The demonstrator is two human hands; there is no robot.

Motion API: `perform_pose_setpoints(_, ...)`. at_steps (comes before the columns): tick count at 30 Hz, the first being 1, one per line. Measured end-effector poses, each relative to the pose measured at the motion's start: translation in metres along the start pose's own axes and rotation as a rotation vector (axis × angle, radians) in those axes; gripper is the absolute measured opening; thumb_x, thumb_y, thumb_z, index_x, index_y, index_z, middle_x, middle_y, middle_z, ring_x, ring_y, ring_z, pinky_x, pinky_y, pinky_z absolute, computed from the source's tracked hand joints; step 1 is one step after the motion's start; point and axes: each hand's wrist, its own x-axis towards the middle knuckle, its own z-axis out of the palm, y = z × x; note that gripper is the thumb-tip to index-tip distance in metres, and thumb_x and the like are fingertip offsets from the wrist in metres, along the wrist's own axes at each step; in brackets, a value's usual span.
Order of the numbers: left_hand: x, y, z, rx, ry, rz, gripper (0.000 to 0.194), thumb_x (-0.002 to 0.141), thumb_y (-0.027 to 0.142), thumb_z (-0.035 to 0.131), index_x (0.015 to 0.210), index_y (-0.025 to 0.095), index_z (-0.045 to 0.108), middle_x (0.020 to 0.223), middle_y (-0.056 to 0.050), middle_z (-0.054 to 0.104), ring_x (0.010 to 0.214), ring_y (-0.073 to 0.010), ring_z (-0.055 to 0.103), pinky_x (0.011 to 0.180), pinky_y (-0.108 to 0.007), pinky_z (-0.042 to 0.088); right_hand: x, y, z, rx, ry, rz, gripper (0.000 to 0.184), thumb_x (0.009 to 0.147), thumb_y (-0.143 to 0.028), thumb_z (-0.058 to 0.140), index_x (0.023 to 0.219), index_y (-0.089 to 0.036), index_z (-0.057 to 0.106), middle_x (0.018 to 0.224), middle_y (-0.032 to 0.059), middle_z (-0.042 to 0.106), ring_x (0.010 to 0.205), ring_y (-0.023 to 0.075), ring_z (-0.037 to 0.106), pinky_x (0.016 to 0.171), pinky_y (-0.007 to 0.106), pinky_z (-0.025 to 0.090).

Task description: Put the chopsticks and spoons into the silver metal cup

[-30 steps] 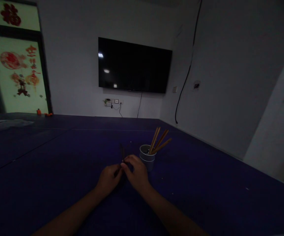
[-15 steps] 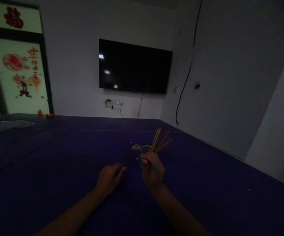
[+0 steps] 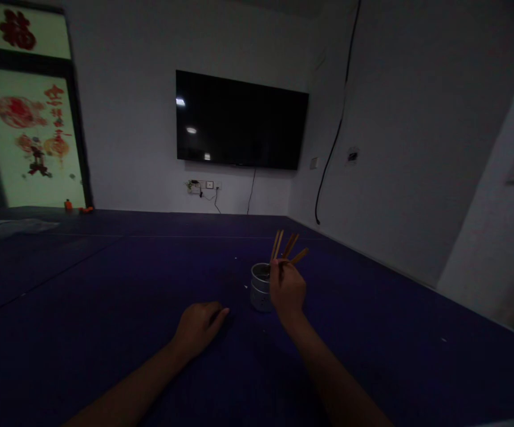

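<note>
A grey metal cup (image 3: 260,295) with a rolled rim stands upright on the dark blue tabletop. Several wooden chopsticks (image 3: 291,244) rise in spread pairs from behind my right hand; their lower parts are hidden. My right hand (image 3: 288,290) is closed in a pinch at the cup's right side, fingertips over the rim. It appears to hold a metal spoon, most of which the fingers hide; only a small glint shows inside the cup. My left hand (image 3: 198,326) rests on the table left of the cup, holding nothing, its thumb apart from the curled fingers.
The blue tabletop (image 3: 141,284) has seams and small white specks. Clear plastic sheeting (image 3: 14,230) lies at the far left, with small orange items (image 3: 68,205) by the door. A television (image 3: 241,121) hangs on the back wall; a black cable (image 3: 330,159) hangs down at the right.
My right hand has risen and turned more upright beside the cup. The spoon's rounded end, seen left of the rim before, no longer shows there. My left hand has stayed in place.
</note>
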Motion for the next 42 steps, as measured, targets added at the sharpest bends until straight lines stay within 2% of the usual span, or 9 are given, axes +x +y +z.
perform_pose_setpoints(10,0.0011,0.0007,0.0003,0.024,-0.049,0.005,0.045,0.090,0.044,0.026,0.072,0.018,0.058,0.069,-0.002,0.064,0.061,-0.0124,0.056,0.054,-0.023,0.030,0.0002,-0.0040,-0.0043,-0.149,-0.108,0.183,0.045,0.089,-0.043,0.028,0.077,-0.016,0.061,0.071,0.0073,0.064,0.063,0.0179,0.056,0.056,0.026,0.031)
perform_pose_setpoints(17,0.0006,0.0001,0.0006,0.039,-0.057,-0.011,0.044,0.089,0.044,0.027,0.072,0.019,0.059,0.070,-0.002,0.064,0.062,-0.0131,0.057,0.053,-0.023,0.030,0.0007,-0.0078,-0.0045,-0.036,-0.022,0.244,0.036,0.085,-0.045,0.038,0.080,-0.017,0.061,0.065,0.0029,0.063,0.058,0.0158,0.056,0.055,0.024,0.032)
perform_pose_setpoints(23,0.0007,-0.0003,0.0012,0.027,-0.068,-0.010,0.044,0.089,0.044,0.027,0.071,0.018,0.058,0.070,-0.003,0.064,0.063,-0.0129,0.057,0.054,-0.023,0.031,-0.0002,-0.0089,-0.0057,-0.045,0.024,0.212,0.038,0.085,-0.046,0.037,0.075,-0.017,0.061,0.059,0.0019,0.061,0.054,0.0145,0.054,0.053,0.023,0.031)
perform_pose_setpoints(29,0.0015,-0.0002,0.0001,0.024,-0.071,-0.005,0.043,0.089,0.043,0.026,0.072,0.019,0.058,0.068,-0.002,0.064,0.062,-0.0123,0.057,0.054,-0.023,0.031,-0.0009,-0.0088,-0.0074,0.023,0.074,0.189,0.040,0.085,-0.046,0.036,0.078,-0.016,0.061,0.063,0.0033,0.062,0.054,0.0135,0.053,0.054,0.023,0.034)
perform_pose_setpoints(37,0.0011,0.0017,-0.0014,0.021,-0.076,-0.005,0.043,0.089,0.043,0.027,0.074,0.019,0.059,0.069,-0.003,0.065,0.062,-0.0132,0.057,0.055,-0.024,0.033,-0.0032,-0.0052,-0.0061,-0.163,-0.097,0.214,0.048,0.088,-0.046,0.029,0.072,-0.018,0.065,0.063,0.0045,0.062,0.057,0.0155,0.053,0.052,0.024,0.025)
perform_pose_setpoints(42,0.0016,0.0002,0.0007,0.022,-0.086,0.008,0.042,0.089,0.042,0.028,0.074,0.018,0.059,0.071,-0.003,0.065,0.064,-0.0136,0.058,0.057,-0.024,0.034,-0.0034,-0.0054,-0.0068,-0.152,-0.062,0.217,0.048,0.089,-0.045,0.027,0.082,-0.019,0.066,0.068,0.0050,0.065,0.059,0.0166,0.055,0.052,0.024,0.028)
